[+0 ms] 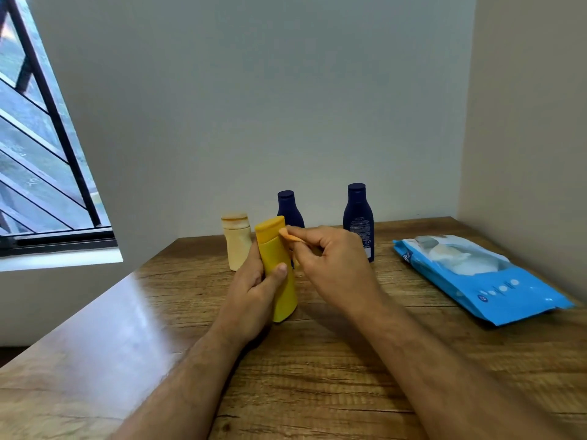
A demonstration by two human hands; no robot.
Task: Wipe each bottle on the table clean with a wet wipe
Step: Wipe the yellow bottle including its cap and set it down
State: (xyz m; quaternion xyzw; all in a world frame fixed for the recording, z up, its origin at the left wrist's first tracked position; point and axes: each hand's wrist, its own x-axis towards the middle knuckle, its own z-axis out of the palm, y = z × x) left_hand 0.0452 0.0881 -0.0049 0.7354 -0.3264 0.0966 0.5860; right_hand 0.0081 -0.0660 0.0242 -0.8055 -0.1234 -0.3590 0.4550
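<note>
Yellow plastic bottle is gripped upright over the wooden table by the left hand; the right hand pinches a small wipe against its cap. Three bottles behind look untouched, likely remaining.

Yellow bottle, plain, with a small orange-tinted wipe at its cap. Cream bottle, slightly darker tan band under the cap. Two navy-blue bottles, the right one with fine white print. Bright blue wipes pack with a white picture and pale dots. Brown wood-grain counter. Pale grey-green wall. Black window frame.
</note>
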